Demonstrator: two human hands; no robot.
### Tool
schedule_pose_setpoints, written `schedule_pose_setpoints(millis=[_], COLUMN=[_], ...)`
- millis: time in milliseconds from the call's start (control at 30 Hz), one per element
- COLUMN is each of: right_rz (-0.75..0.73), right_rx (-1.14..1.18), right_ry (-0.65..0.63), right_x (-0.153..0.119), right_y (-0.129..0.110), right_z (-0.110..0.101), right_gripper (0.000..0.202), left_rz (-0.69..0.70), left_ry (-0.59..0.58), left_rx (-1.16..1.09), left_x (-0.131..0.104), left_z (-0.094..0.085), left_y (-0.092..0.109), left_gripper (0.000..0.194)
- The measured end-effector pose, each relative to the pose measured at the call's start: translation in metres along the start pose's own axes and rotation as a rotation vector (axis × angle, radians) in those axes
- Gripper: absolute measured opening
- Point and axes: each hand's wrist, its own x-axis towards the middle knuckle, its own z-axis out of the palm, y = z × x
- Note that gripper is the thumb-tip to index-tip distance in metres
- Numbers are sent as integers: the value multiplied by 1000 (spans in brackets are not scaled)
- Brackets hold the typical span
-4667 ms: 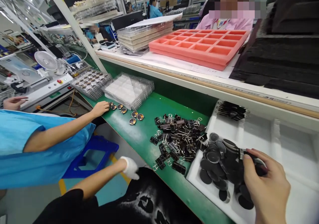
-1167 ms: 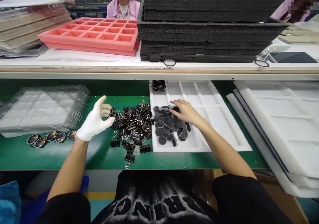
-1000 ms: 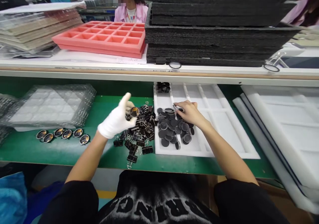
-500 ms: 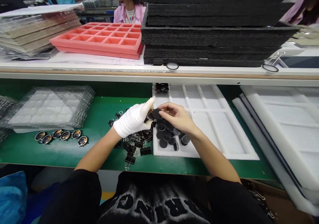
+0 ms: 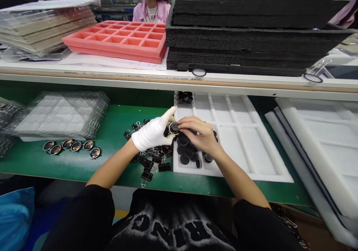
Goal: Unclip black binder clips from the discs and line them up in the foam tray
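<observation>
My left hand (image 5: pixel 156 130), in a white glove with bare fingertips, grips a round metal-rimmed piece (image 5: pixel 173 128) between thumb and fingers. The bare fingers of my right hand (image 5: pixel 198 132) pinch a black disc against the face of that piece. Several black discs (image 5: pixel 188 152) lie heaped below my right hand, in the near left part of a white divided tray (image 5: pixel 251 150). Black binder clips (image 5: pixel 151 163) are scattered under and beside my left hand. Several round pieces with orange-brown faces (image 5: pixel 75 146) rest on the green tabletop at the left.
Stacked clear plastic trays (image 5: pixel 61 117) stand at the left, more white trays (image 5: pixel 316 139) lean at the right. A shelf (image 5: pixel 112 81) crosses above, bearing a pink tray (image 5: pixel 120 38) and black foam trays (image 5: pixel 237 42). A person (image 5: pixel 152 10) sits beyond.
The black disc has come over the round piece's face, and the metal rim now shows around it. The view has shifted slightly, so the shelf items appear farther right.
</observation>
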Motion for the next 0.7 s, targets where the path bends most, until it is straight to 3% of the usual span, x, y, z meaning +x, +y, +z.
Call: schedule_pose_setpoints(millis=[67, 133, 300, 433, 533, 633, 700], right_rz=[-142, -176, -70, 253, 601, 847, 935], right_rx=[-54, -75, 32, 192, 402, 559, 647], right_ry=[-47, -62, -110, -72, -19, -82, 5], right_x=[-1, -5, -14, -14, -11, -8, -9], right_y=[5, 11, 14, 6, 6, 15, 24], right_z=[-2, -3, -1, 9, 16, 15, 10], right_gripper=[26, 32, 35, 20, 35, 47, 48], left_rz=[2, -5, -22, -55, -79, -115, -171], left_ry=[12, 10, 1, -37, -81, -194, -214], left_rx=[-27, -34, -86, -77, 24, 181, 262], left_x=[-1, -2, -8, -10, -5, -1, -4], left_z=[1, 2, 7, 12, 11, -6, -27], left_y=[-1, -1, -5, -4, 5, 10, 4], left_gripper=[104, 104, 105, 104, 94, 76, 65])
